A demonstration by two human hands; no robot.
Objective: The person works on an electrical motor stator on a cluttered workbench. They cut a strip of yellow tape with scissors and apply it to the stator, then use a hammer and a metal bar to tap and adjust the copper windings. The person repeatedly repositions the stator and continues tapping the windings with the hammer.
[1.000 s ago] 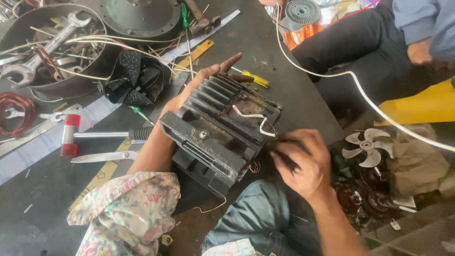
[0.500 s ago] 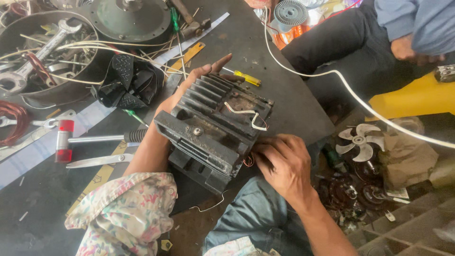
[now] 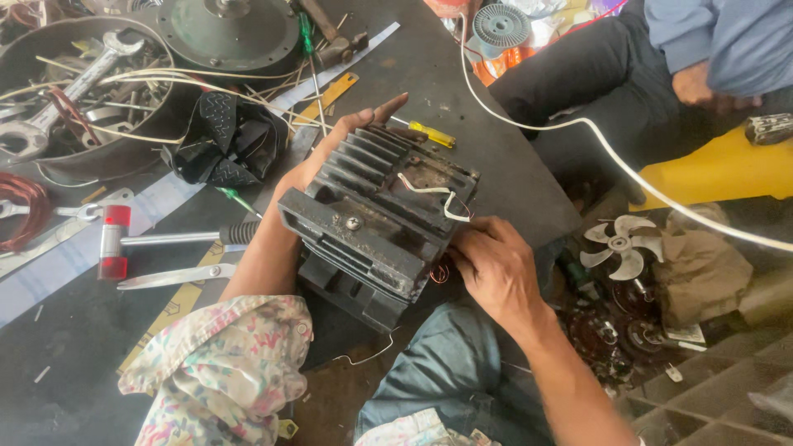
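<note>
Dark, scuffed workbench (image 3: pixel 462 99) fills most of my view, cluttered with tools. I take the finned motor housing (image 3: pixel 376 219) as my landmark; it is black, greasy and tilted, and sits at the near edge of the bench, over a denim-clad knee (image 3: pixel 429 380).

Left hand (image 3: pixel 334 144): reaches along the far side of the housing, palm against the fins, fingers (image 3: pixel 380 111) extended and only loosely curved, steadying the casting rather than clenching it. A floral sleeve (image 3: pixel 219 376) covers that arm.

Right hand (image 3: pixel 487 264): pressed to the right end of the housing, fingers curled inward and close together at the casting's edge, beside a tuft of copper wire (image 3: pixel 439 272). I cannot tell whether the fingertips pinch the wire or merely touch the metal. A short white lead (image 3: pixel 429 194) loops across the top of the housing.

Left of the housing lie a red-headed hammer (image 3: pixel 124 241), a flat metal blade (image 3: pixel 175 277) and a crumpled black glove (image 3: pixel 227 140). Beyond it: a yellow-handled screwdriver (image 3: pixel 431 134) and a round green motor cover (image 3: pixel 230 33). Right of it, below bench level, a white fan impeller (image 3: pixel 619 245). A white cable (image 3: pixel 595 136) crosses above that. Another person (image 3: pixel 710 49) sits beyond, at upper right.
</note>
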